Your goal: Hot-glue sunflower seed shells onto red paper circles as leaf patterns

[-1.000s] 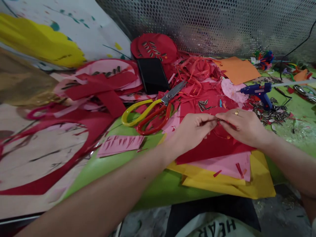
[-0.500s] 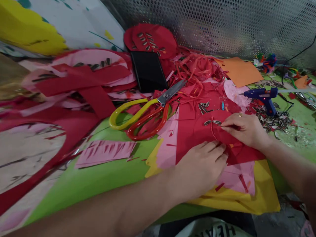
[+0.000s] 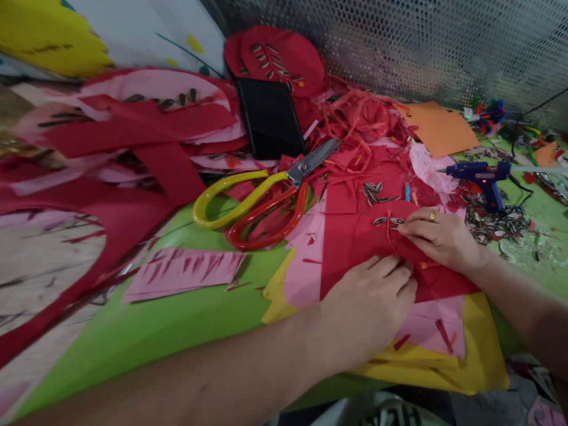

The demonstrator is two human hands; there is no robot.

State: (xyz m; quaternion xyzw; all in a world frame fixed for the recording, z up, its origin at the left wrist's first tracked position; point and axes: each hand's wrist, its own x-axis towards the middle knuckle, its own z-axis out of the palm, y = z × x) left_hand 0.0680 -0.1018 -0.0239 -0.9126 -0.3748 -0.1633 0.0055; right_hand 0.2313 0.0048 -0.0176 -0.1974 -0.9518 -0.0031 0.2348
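My left hand (image 3: 373, 307) lies over the lower edge of a red paper circle (image 3: 367, 239), fingers stretched together and tips bent down onto it. My right hand (image 3: 444, 239), with a ring on one finger, pinches at the end of a striped sunflower seed (image 3: 396, 222) on the circle. Another sunflower seed (image 3: 380, 222) lies left of a thin red twisted strip (image 3: 389, 232) running down between the two. Beneath the circle is a red paper sheet (image 3: 332, 260), on pink and yellow sheets. Loose seeds (image 3: 373, 190) lie just above the circle.
Large scissors (image 3: 295, 177) with yellow and red handles lie left, beside a black phone (image 3: 271, 118). A blue glue gun (image 3: 483, 174) stands right, its light on, near a seed pile (image 3: 492, 222). Red scraps and seed-covered circles (image 3: 284, 59) fill the back.
The view has shifted slightly, so most things sit a little differently in the picture. My right hand stays at the right seed; my left hand keeps its place on the circle.
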